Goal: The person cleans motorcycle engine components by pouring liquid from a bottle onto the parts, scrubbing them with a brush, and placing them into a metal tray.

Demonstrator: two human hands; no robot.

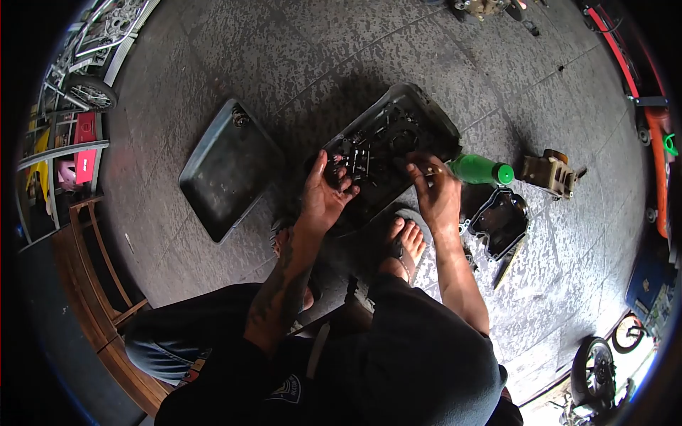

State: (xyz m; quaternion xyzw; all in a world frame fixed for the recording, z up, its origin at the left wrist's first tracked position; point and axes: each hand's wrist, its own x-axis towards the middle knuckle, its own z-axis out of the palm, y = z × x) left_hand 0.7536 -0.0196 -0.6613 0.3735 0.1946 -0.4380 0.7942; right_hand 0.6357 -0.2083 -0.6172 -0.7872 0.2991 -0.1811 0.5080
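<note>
A black tray (441, 116) full of dark metal parts and bolts lies on the floor in front of me. My left hand (327, 194) is over its near left side, palm up, fingers apart and curved, with small bolts (364, 162) just beyond the fingertips. At the tray's right side is my right hand (435, 186), its fingers bent and drawn together around something small that I cannot make out. Beside that hand a green bottle (477, 169) lies on its side.
An empty black tray (231, 174) is on the left. To the right are a metal engine part (547, 175) and a dark cover (500, 224). A wooden bench (106, 305) stands at lower left, a wheel (593, 373) at lower right. My feet are close to the full tray.
</note>
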